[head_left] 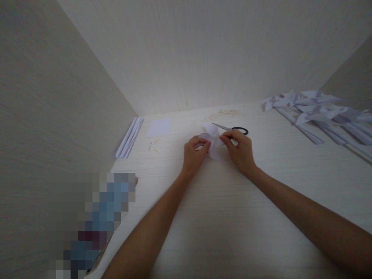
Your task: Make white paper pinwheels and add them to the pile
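A: Two hands are seen in the head view, met over a folded white paper piece (213, 141) near the middle of the table (221, 217). How is it held?

B: It is pinched from both sides. The left hand (194, 153) is closed on its left edge, thumb and fingertips pressed together on the paper. The right hand (240, 149) is closed on its right edge in the same way, the other fingers curled. The lower tip of the piece is seen between the two hands; whether it touches the table cannot be told.

A: What is found just behind it?

B: Scissors (232, 128) with black handles are laid flat just behind the right hand, blades pointed left, toward the top of the paper piece.

A: And further off?

B: A white square sheet (159, 127) is laid to the left, well apart from the hands, with a few small sticks (153, 146) just in front of it. Rolled white paper sticks (129, 137) are stacked along the left wall. A pile of finished paper pinwheels (322, 112) is spread over the far right of the table. A brownish stain (223, 113) is seen on the table near the back wall
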Demonstrator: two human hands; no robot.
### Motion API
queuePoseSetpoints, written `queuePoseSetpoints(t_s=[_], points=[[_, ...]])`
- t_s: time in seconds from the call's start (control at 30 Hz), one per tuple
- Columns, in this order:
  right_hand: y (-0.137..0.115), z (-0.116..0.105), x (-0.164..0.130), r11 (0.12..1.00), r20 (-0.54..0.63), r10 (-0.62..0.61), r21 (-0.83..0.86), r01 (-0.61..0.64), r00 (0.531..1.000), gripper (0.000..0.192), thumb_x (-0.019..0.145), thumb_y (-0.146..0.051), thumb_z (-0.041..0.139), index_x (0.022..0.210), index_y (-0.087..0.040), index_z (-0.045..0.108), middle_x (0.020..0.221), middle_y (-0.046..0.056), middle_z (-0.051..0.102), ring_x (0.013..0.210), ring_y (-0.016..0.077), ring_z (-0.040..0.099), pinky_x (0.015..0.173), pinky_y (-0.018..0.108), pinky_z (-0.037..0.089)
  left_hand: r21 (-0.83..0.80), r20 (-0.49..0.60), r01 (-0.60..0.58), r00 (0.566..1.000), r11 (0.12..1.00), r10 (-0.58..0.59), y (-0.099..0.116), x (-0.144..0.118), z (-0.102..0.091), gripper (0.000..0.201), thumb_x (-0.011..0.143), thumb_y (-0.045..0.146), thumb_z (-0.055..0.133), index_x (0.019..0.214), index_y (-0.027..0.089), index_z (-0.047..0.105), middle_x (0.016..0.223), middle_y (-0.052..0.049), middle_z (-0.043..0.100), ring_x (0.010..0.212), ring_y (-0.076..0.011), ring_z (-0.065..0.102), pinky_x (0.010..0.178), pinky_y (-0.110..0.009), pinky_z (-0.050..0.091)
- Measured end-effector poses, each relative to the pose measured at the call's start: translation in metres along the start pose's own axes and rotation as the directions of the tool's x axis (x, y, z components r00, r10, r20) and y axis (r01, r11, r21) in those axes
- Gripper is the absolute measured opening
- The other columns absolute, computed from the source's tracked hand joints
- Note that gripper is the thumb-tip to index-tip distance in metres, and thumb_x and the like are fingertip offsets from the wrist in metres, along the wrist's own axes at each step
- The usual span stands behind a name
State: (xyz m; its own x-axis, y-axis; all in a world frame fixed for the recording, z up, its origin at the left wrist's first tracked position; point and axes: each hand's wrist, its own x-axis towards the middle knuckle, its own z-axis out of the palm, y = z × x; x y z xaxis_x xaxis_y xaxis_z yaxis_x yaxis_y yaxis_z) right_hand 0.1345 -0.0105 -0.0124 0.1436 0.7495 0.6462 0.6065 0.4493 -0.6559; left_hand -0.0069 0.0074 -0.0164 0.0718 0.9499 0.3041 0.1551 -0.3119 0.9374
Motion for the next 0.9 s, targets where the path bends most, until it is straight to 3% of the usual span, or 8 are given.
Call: queuePoseSetpoints(t_s=[0.33,0.9], points=[[-0.0001,-0.001,0.0001,1.0,0.037,-0.026,0.017,0.025,0.999,0.009,0.074,-0.019,0.052,0.066,-0.018,0.055,0.063,0.001,0.055,0.06,0.0135,0.049,0.059,0.027,0.038,0.015,-0.087,-0.021,0.996,1.0,0.023,0.0041,-0.0001,0.0018,0.007,0.065,0.02,0.056,0.063,0.014,0.06,0.081,-0.003,0.059,0.071,-0.0115,0.058,0.061,-0.023,0.052],[-0.0045,-0.0012,0.0008,0.999,0.068,-0.046,-0.018,0.048,0.997,0.009,0.073,-0.018,0.054,0.065,-0.018,0.055,0.063,0.001,0.057,0.06,0.0138,0.051,0.06,0.028,0.04,-0.028,-0.023,-0.036,0.999,0.999,0.035,0.0017,-0.0008,0.0009,0.012,0.063,0.019,0.059,0.073,0.014,0.063,0.087,-0.004,0.059,0.075,-0.0139,0.058,0.053,-0.021,0.051]])
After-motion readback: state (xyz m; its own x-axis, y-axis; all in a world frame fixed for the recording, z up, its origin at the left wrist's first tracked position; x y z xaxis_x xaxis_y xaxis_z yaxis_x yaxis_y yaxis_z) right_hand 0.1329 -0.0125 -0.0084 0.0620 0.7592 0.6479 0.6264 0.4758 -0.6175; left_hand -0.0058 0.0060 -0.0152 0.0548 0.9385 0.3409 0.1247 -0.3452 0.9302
